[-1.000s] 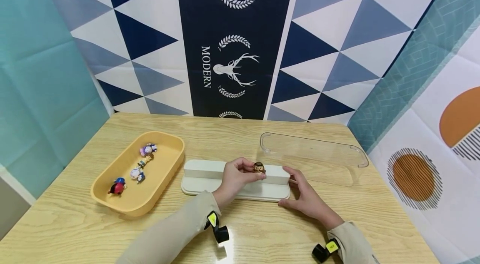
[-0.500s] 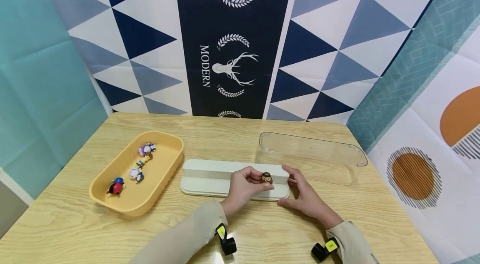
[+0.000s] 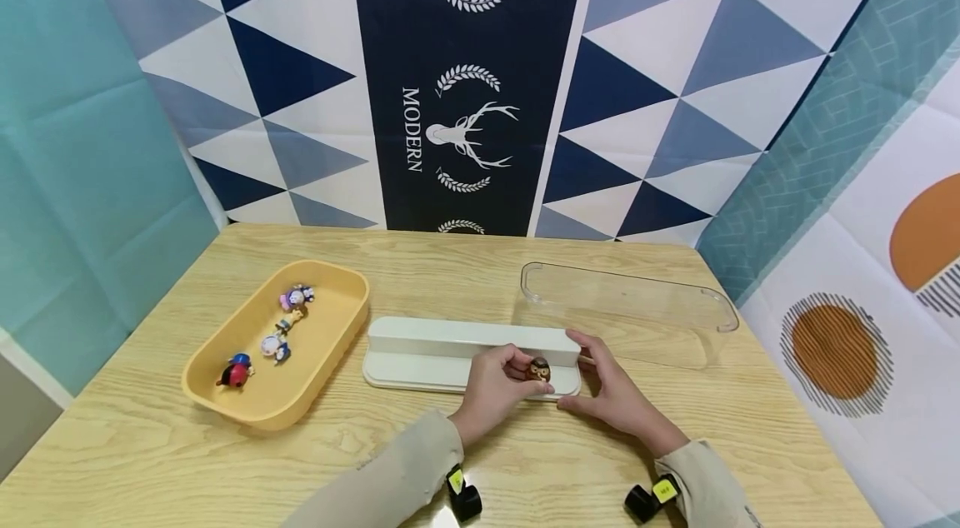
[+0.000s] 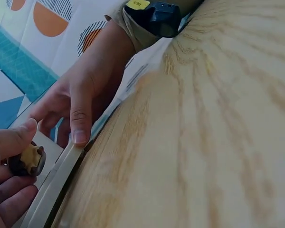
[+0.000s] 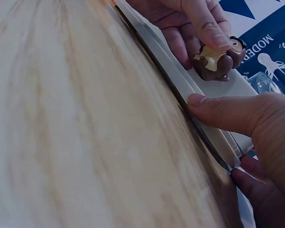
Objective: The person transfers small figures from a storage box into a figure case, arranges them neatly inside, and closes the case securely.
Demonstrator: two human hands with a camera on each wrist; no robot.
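My left hand (image 3: 497, 388) pinches a small brown owl figurine (image 3: 537, 370) between thumb and fingers. It holds the owl over the lower front step at the right end of a white two-step display base (image 3: 420, 363). In the right wrist view, the owl figurine (image 5: 221, 59) shows a cream patch on its body and looks tilted. Whether it touches the step is hard to tell. Around the right end of the base my right hand (image 3: 618, 396) grips, thumb at the front edge (image 5: 197, 100) and fingers at the end and back.
A yellow tray (image 3: 352, 320) on the left holds several small figurines (image 3: 277, 347). Behind the base, at the right, lies a clear plastic cover (image 3: 630, 299). The wooden table (image 3: 442, 278) runs back to a patterned cloth wall (image 3: 300, 78).
My left hand has carried the owl figurine from above the upper step, forward and slightly right, down to the lower step. The right hand has stayed at the base's right end.
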